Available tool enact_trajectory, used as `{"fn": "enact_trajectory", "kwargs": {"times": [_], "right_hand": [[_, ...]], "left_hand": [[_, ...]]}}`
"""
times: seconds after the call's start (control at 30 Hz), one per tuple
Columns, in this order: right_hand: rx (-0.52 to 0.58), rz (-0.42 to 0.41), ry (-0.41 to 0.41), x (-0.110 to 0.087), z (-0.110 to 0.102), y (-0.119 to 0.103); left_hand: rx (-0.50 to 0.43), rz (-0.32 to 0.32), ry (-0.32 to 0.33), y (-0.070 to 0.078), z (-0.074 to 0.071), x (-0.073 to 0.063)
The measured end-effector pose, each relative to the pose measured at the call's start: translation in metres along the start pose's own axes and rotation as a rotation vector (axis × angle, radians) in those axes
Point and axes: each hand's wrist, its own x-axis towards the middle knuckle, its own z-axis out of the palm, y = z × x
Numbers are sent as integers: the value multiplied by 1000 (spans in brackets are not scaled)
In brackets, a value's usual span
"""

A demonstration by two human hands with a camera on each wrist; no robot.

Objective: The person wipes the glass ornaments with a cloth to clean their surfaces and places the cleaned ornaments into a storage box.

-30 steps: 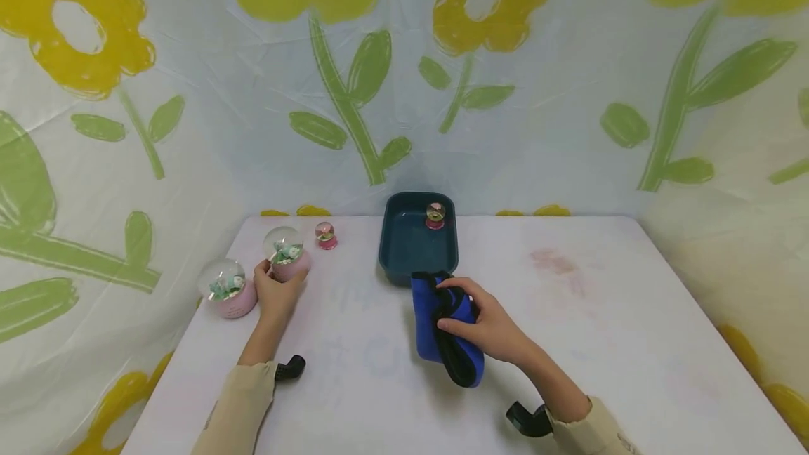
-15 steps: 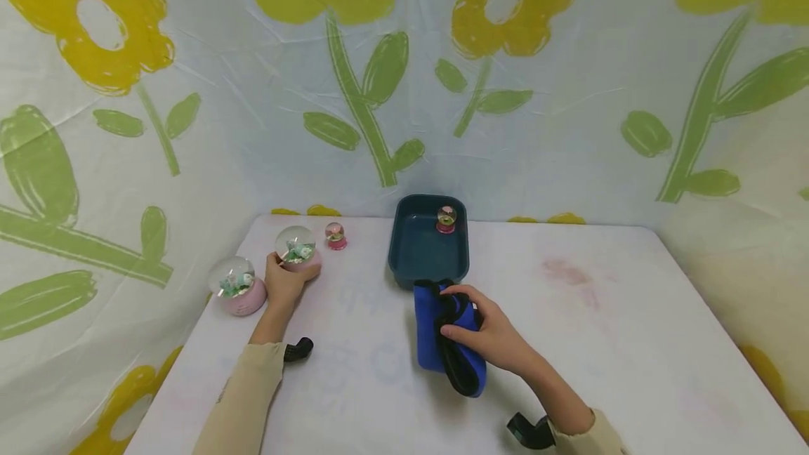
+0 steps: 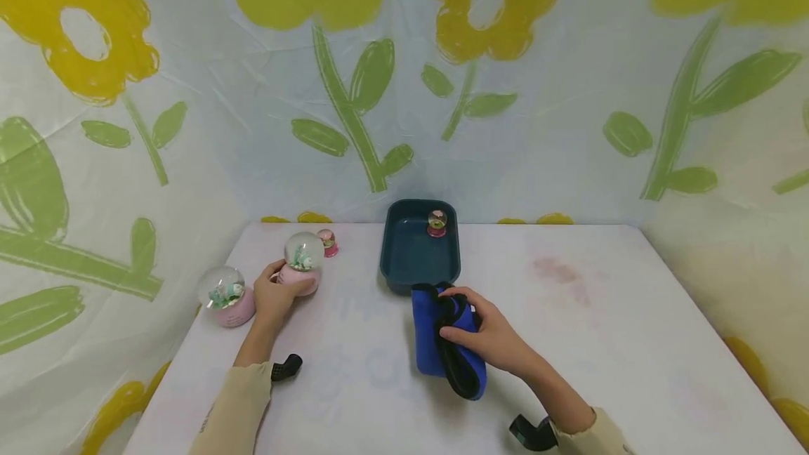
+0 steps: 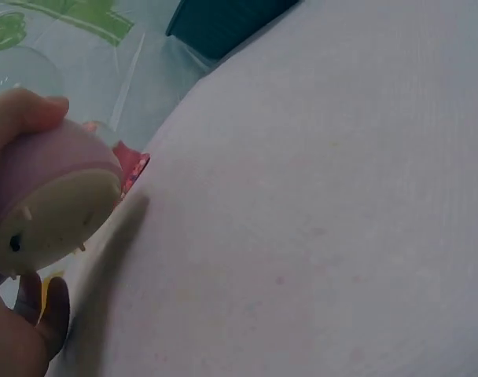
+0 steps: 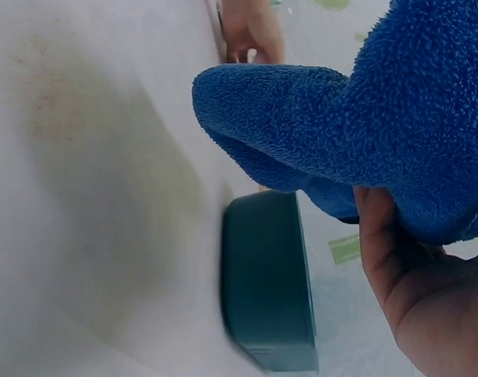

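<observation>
My left hand (image 3: 276, 298) grips a snow globe (image 3: 303, 254) by its pink base, fingers and thumb on either side. The left wrist view shows the base's pale underside (image 4: 56, 218), tilted and raised off the table. A matching large snow globe (image 3: 231, 304) stands just left of that hand. Partly hidden behind the held one is a small globe with a red-pink base (image 3: 331, 250). My right hand (image 3: 496, 335) pinches a folded blue cloth with black edging (image 3: 428, 343) above the table; its fluffy side (image 5: 412, 118) fills much of the right wrist view.
A dark teal tray (image 3: 407, 265) stands at the table's back middle, just beyond the cloth. Inside, at its far right corner, sits another small snow globe (image 3: 437, 224). A flower-printed curtain (image 3: 537, 153) borders the table (image 3: 632, 335) at the back and sides.
My left hand has lifted the large snow globe off the table and shifted it slightly right, so it now overlaps the small globe. The right hand keeps the blue cloth in nearly the same place.
</observation>
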Motion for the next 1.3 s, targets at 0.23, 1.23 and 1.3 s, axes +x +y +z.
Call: {"fn": "enact_trajectory", "kwargs": {"times": [0.23, 1.23, 1.3], "right_hand": [[53, -22, 63, -2, 4, 5], [185, -56, 294, 9, -17, -5], [207, -54, 298, 12, -17, -5]], "left_hand": [[-90, 25, -114, 15, -2, -15], [-824, -69, -496, 105, 58, -73], [-772, -26, -496, 110, 62, -77]]}}
